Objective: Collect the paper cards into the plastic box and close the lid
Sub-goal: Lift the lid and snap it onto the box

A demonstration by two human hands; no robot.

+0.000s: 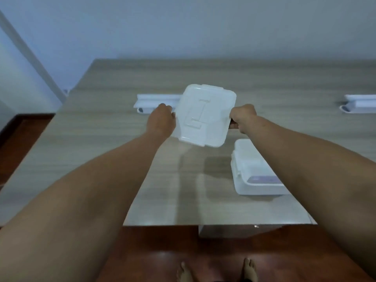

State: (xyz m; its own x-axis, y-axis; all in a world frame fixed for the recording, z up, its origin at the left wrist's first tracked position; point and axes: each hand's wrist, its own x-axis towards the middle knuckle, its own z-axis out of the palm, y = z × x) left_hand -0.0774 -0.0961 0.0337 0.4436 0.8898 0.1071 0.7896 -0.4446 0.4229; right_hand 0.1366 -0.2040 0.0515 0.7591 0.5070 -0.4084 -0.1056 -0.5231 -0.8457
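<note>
A white plastic lid (pixel 204 116) with a raised handle shape is held tilted above the table, near its middle. My left hand (pixel 161 120) grips the lid's left edge and my right hand (pixel 243 118) grips its right edge. The open white plastic box (pixel 242 174) stands on the table at the lower right, partly hidden under my right forearm. Inside it lies a pale purple paper card (pixel 263 179). The lid and box are apart; the lid is up and to the left of the box.
The grey wood-grain table (pixel 114 151) has its front edge near me. A white rail-like object (pixel 156 102) lies behind the lid, and a second one (pixel 359 105) sits at the far right. A reddish-brown floor and my bare feet show below.
</note>
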